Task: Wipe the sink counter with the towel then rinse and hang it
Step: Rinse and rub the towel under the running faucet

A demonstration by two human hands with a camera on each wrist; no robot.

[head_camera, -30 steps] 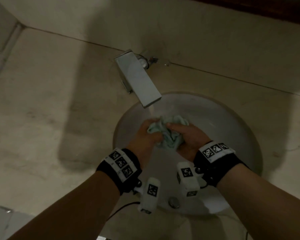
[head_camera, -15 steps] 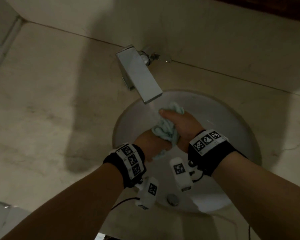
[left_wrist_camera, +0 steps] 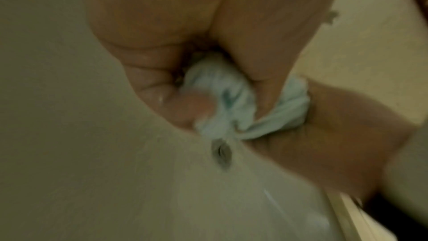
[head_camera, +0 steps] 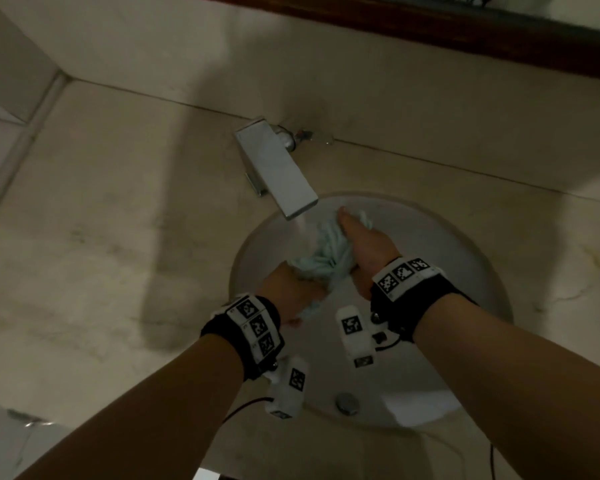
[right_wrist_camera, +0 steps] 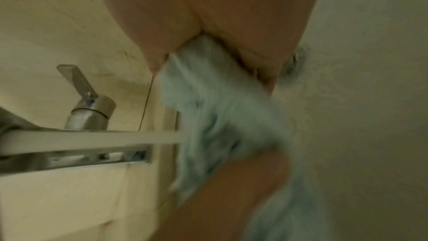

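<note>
Centre frame: both hands, left hand [head_camera: 289, 293] and right hand [head_camera: 365, 247], clench the towel [head_camera: 324, 259] under the faucet [head_camera: 277, 170]; soft, likely water-heavy, best gripped by its bunched ends.

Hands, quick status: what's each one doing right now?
Left hand: closed, gripping the lower end of the crumpled pale-green cloth towel.
Right hand: closed, gripping the same towel's upper end.
</note>
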